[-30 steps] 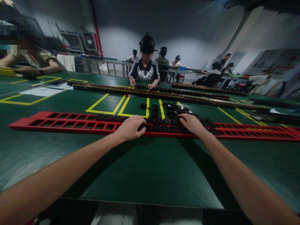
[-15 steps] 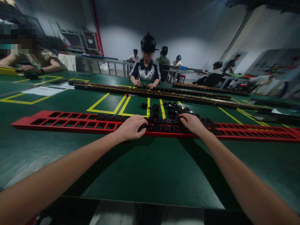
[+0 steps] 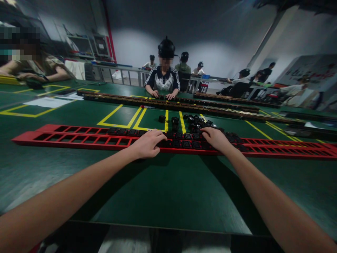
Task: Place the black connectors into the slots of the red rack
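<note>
A long red frame (image 3: 79,139) with two rows of rectangular slots lies across the green table. Black square socket modules (image 3: 186,144) fill its middle slots. My left hand (image 3: 147,144) rests over the near row, forefinger stretched across a black module and thumb apart at the frame's near edge. Part of what lies under its palm is hidden. My right hand (image 3: 217,138) lies on the modules further right, its fingertips touching one in the far row, thumb apart from forefinger. Neither hand lifts anything.
Loose black modules (image 3: 198,122) lie in a pile behind the frame, with a few single ones nearby. Long dark rails (image 3: 171,105) cross the table further back. A co-worker (image 3: 163,79) sits opposite, another person (image 3: 47,66) at left. Paper sheets (image 3: 50,102) lie on the left.
My left thumb has drawn back from the black module and the forefinger has stretched further right. My right hand has barely moved. The co-worker's hands opposite have shifted slightly.
</note>
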`<state>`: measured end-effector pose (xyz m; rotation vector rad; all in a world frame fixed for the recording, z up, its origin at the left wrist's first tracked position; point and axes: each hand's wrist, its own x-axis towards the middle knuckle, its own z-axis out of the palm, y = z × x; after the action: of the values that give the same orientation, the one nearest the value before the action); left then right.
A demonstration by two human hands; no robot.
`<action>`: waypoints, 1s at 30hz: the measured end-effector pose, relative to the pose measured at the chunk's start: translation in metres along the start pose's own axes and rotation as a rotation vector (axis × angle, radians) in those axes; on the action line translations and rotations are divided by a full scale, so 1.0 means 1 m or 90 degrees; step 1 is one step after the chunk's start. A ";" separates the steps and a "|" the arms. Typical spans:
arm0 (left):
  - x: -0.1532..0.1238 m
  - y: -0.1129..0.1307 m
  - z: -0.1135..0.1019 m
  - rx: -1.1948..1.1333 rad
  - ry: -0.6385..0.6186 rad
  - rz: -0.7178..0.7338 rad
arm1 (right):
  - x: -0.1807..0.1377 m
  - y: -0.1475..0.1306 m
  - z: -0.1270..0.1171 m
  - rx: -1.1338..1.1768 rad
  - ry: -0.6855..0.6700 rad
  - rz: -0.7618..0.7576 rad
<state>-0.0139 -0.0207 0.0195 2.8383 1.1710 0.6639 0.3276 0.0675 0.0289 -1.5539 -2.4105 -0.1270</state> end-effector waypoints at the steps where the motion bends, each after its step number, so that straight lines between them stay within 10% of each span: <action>1: 0.000 0.000 0.000 0.005 -0.002 0.000 | 0.000 0.000 0.000 0.001 -0.001 0.000; 30: 0.002 0.003 -0.010 0.095 -0.089 -0.018 | 0.001 0.004 0.003 0.014 0.010 -0.009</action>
<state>-0.0146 -0.0227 0.0298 2.9246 1.2844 0.3844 0.3304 0.0703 0.0259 -1.5209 -2.4024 -0.1144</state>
